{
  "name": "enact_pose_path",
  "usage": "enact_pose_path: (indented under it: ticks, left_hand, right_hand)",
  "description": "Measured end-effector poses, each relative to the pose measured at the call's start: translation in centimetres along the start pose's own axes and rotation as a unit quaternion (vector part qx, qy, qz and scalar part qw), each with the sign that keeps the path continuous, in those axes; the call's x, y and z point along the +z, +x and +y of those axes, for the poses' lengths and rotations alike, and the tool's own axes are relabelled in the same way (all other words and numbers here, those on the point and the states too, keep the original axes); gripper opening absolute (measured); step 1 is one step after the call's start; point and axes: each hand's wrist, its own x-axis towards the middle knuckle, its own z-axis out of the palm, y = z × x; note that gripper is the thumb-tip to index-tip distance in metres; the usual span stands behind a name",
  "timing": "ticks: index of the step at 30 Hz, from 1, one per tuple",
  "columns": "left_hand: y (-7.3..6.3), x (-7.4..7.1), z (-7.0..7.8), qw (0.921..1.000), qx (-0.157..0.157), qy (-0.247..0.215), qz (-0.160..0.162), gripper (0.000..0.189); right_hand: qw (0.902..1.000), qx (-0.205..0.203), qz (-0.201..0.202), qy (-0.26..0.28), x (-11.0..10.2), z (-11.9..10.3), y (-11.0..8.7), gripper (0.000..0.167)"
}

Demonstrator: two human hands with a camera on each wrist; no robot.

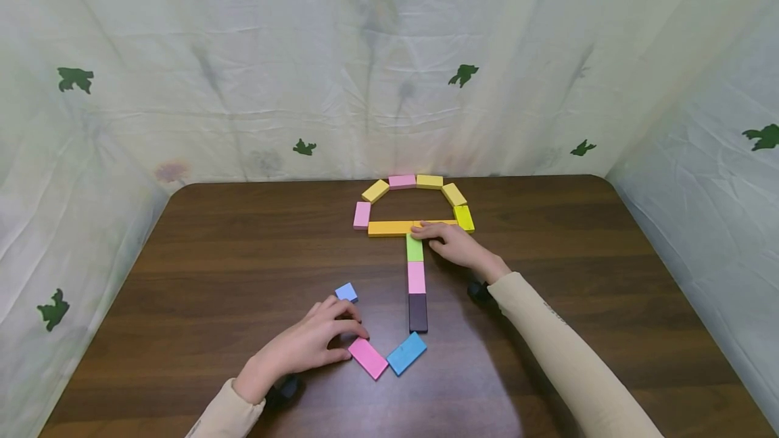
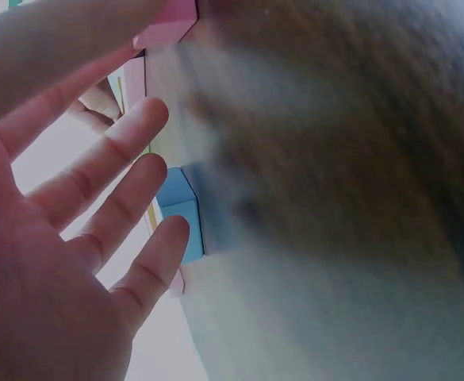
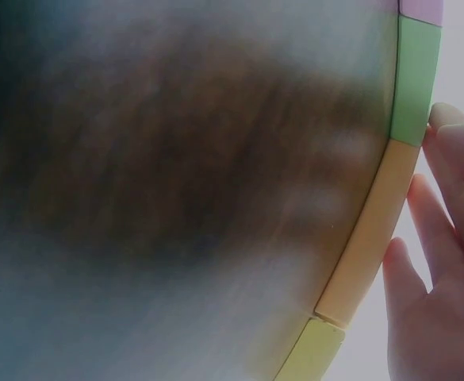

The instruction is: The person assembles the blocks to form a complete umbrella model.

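My left hand [image 1: 313, 336] pinches the upper left end of a pink block [image 1: 368, 359] between thumb and index finger. Its other fingers spread loosely in the left wrist view, near a small blue block [image 1: 346, 292]. A larger blue block [image 1: 406, 354] lies slantwise, its corner against the pink one. Farther off, my right hand [image 1: 458, 244] rests its fingertips on the orange blocks [image 1: 391, 229], where a green block [image 1: 414, 249] meets them. In the right wrist view its fingers lie nearly straight along an orange block [image 3: 370, 230].
Below the green block run a light pink block [image 1: 416, 277] and a dark block [image 1: 418, 312] in a column. Yellow blocks [image 1: 429, 182] and pink blocks [image 1: 362, 215] arch above the orange row. The wooden table [image 1: 243, 255] ends at a white curtain [image 1: 243, 86].
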Motion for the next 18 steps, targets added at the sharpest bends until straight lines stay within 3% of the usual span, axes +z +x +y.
enact_pose_path:
  ticks: [11,18]
  left_hand:
    - [0.3,0.1,0.4,1.0000,-0.008,0.005,-0.002,0.030]
    - [1.3,1.0,2.2,0.9976,0.069,0.000,0.004,0.043]
  right_hand:
    - [1.0000,-0.001,0.000,0.000,0.1,0.1,0.1,0.041]
    - [1.0000,0.001,-0.001,0.001,0.1,0.2,0.1,0.041]
